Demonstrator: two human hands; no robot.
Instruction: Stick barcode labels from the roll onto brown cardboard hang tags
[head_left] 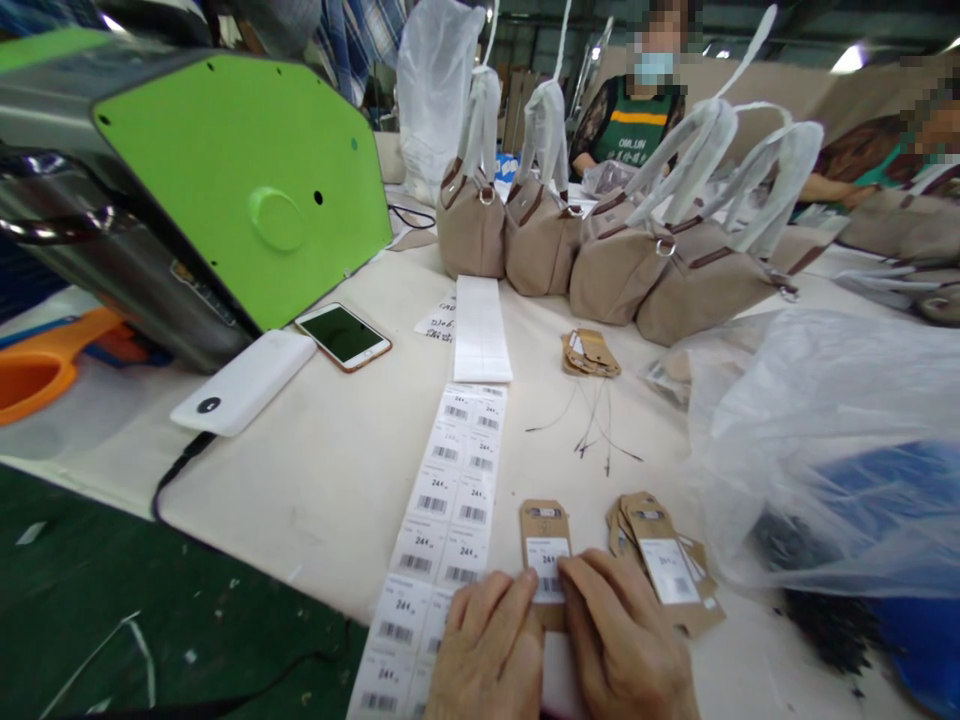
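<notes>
A brown cardboard hang tag [545, 520] with a white barcode price sticker [546, 562] lies flat on the table before me. My left hand [487, 645], fingers bent and close together, presses the tag's left edge and partly covers the sticker strip [433, 500]. From the other side my right hand [630, 635] is closed, its fingertips on the sticker's right edge. The tag's lower part is partly hidden between the hands. Just beyond my right hand is a fanned pile of stickered tags [660, 550]. Farther back lies a stack of tags [590, 353] with thin strings.
Several beige handbags [472, 230] with wrapped handles stand at the back. A green-sided machine [247, 190], a phone [345, 336], a white power bank [244, 382] and orange scissors [52, 365] are left. Clear plastic [810, 430] covers the right. A masked person [637, 130] sits opposite.
</notes>
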